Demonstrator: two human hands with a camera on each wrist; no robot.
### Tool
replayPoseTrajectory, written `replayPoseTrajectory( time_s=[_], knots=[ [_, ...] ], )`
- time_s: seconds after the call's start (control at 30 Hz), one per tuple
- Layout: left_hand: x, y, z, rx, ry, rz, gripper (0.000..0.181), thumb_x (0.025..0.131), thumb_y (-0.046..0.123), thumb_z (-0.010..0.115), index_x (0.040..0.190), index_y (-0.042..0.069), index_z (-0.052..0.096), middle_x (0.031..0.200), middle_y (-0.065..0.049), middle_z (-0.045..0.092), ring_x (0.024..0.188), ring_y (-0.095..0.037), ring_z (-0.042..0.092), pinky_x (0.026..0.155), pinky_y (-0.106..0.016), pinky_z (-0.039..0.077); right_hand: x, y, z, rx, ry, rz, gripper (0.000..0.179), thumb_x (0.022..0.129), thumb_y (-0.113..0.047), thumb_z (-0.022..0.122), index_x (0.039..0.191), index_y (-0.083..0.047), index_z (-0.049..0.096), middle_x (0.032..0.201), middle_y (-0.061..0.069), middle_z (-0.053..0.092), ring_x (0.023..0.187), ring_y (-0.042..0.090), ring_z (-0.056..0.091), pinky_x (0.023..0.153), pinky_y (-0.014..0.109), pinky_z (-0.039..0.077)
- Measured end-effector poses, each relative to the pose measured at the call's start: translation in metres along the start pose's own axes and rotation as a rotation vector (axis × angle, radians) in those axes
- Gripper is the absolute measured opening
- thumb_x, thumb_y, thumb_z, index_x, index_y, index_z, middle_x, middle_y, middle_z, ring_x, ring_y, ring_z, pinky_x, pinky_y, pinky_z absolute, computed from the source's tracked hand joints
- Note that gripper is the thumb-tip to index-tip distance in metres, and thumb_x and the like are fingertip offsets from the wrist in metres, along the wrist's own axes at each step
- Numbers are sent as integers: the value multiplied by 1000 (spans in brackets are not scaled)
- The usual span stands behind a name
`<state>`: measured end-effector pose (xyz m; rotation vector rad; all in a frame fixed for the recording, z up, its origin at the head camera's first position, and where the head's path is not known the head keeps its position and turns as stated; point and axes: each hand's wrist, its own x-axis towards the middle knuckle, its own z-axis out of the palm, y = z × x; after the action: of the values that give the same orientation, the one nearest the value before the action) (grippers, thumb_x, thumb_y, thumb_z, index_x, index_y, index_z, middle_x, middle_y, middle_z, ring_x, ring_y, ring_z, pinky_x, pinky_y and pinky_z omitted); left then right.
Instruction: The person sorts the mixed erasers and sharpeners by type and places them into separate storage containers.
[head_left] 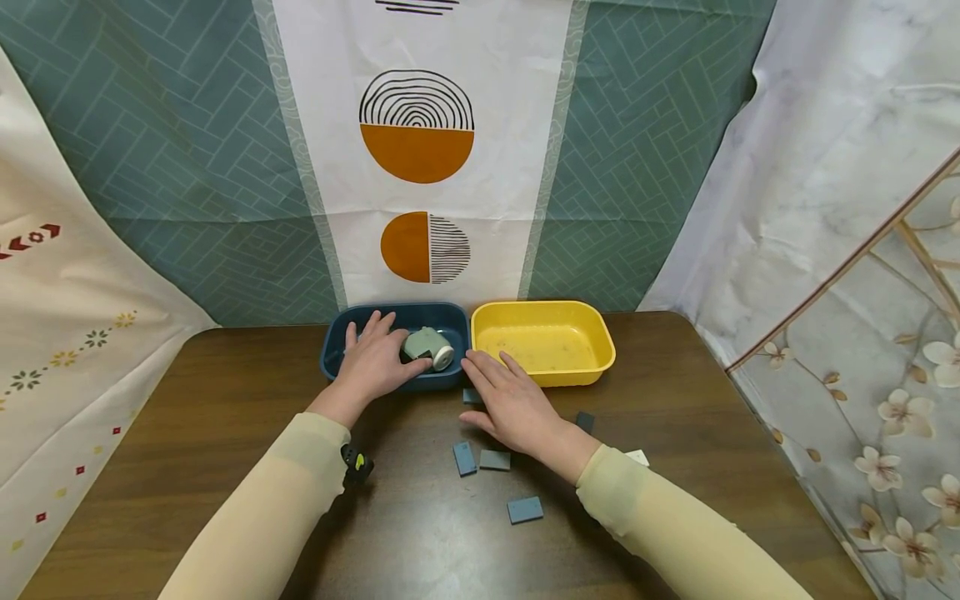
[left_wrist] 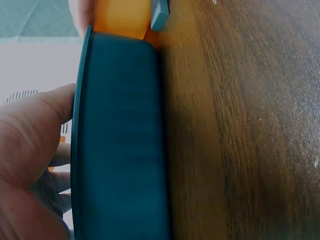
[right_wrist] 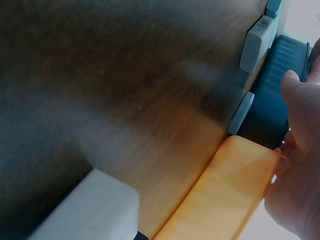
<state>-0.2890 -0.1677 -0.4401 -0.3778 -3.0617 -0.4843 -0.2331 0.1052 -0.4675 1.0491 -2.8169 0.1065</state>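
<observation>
Nearest the near edge of the dark brown wood-grain worktop (head_left: pixel 420 542), a flat, blue-grey rectangular block (head_left: pixel 525 510) lies by itself. Pale yellow sleeves (head_left: pixel 251 504) reach in from that edge, a black device with a yellow-green mark (head_left: pixel 356 463) at the left wrist. Farther in, a grey-green rectangular block (head_left: pixel 495 460) lies just beside a slate-blue rectangular block (head_left: pixel 464 458), while a white block (head_left: pixel 637 457) shows partly from behind the right sleeve, toward the right edge. A dark grey block (head_left: pixel 585 422) sits beyond the right wrist.

The right hand (head_left: pixel 517 408) is released, its fingers straight and close together, reaching to where the two bins meet; its thumb points left. Under it, a dark blue-grey block (head_left: pixel 471 397) is partly covered, close to the bins.

At the far edge, a dark blue, round-cornered bin (head_left: pixel 330 367) stands beside a yellow, round-cornered bin (head_left: pixel 603 367). The left hand (head_left: pixel 372 358) is loosely spread over the dark blue bin, thumb by a pale green and white rounded object (head_left: pixel 427 346) inside; whether they touch, I cannot tell. Behind hangs a teal and white cloth (head_left: pixel 502 150) with orange half-circles.
</observation>
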Motion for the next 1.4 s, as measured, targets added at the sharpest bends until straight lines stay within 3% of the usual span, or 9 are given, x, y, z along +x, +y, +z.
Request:
replayPoseTrajectory(
  time_s=[0.27,0.57,1.0,1.4],
  knots=[
    [-3,-1,0,-12,12,2,76,101,56,74,150,-1,65,175,-28,33,165,-49,17,129,-77,3,-1,-1,0,10,7,-4,87,110,-60,61,172,-6,36,179,12,33,166,25,28,136,49,14],
    [-6,-1,0,-30,20,8,80,104,56,72,158,-1,57,176,-26,32,166,-47,16,129,-76,1,-2,-2,-2,0,46,-30,85,109,-58,63,170,-3,40,176,16,37,164,28,33,134,54,22],
    [-12,-2,1,-20,63,82,76,108,48,70,166,3,48,178,-17,34,168,-42,17,130,-74,2,0,0,-3,8,3,-16,84,111,-58,61,172,-5,36,179,13,33,165,26,30,135,50,18],
    [-20,5,2,14,95,156,68,112,43,64,167,7,48,177,-15,37,167,-39,21,130,-74,5,-2,0,-5,-6,25,-18,86,111,-59,60,173,-6,34,180,12,31,167,25,25,137,48,10]
  ],
)
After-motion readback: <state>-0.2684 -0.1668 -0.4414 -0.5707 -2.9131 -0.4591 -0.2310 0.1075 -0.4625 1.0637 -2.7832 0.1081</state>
